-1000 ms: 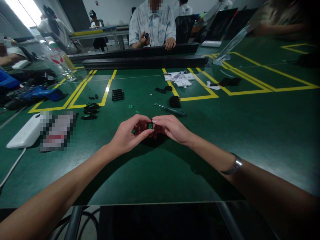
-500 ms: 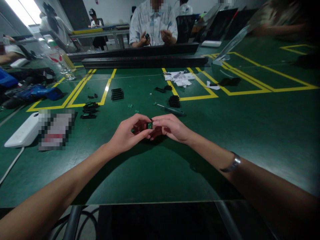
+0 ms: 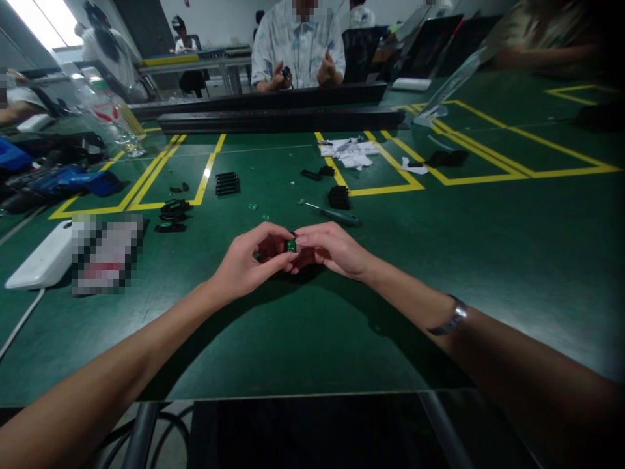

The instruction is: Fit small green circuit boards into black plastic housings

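Note:
Both my hands meet over the middle of the green table (image 3: pixel 303 326). My left hand (image 3: pixel 249 260) and my right hand (image 3: pixel 332 251) pinch a small part (image 3: pixel 291 245) between their fingertips; it shows a green circuit board in a dark housing. The fingers of both hands are curled around it, so most of the part is hidden. A metal watch band (image 3: pixel 452 320) sits on my right wrist. A screwdriver (image 3: pixel 332 213) with a green handle lies just beyond my right hand.
Black plastic parts (image 3: pixel 229 184), (image 3: pixel 340 197), (image 3: pixel 170 215) lie scattered beyond my hands, with white papers (image 3: pixel 350 154) further back. A white device (image 3: pixel 41 257) and a blue tool (image 3: pixel 73 181) are at the left. A person (image 3: pixel 297 45) sits across the table behind long black bars (image 3: pixel 278 119).
My hands have stayed together on the small part with only slight finger shifts. The person across the table has raised a hand off the bar.

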A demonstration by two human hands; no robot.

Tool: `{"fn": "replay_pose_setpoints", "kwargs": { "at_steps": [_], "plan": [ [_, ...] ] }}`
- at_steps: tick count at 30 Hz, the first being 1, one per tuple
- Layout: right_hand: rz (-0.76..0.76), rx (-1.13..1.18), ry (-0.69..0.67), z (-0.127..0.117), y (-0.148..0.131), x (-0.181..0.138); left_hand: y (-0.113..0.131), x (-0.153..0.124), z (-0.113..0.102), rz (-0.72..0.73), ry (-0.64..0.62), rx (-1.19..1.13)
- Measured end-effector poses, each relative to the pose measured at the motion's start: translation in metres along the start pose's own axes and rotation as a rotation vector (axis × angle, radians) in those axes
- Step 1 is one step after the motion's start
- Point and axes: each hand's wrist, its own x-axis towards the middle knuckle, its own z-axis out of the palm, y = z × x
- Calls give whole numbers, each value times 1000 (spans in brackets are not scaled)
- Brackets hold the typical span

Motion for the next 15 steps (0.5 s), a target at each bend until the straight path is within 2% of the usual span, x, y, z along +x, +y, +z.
{"fn": "replay_pose_setpoints", "kwargs": {
  "at_steps": [15],
  "plan": [
    [-2,0,1,0,1,1,-3,-1,-1,-37,-19,-32]
  ]
}}
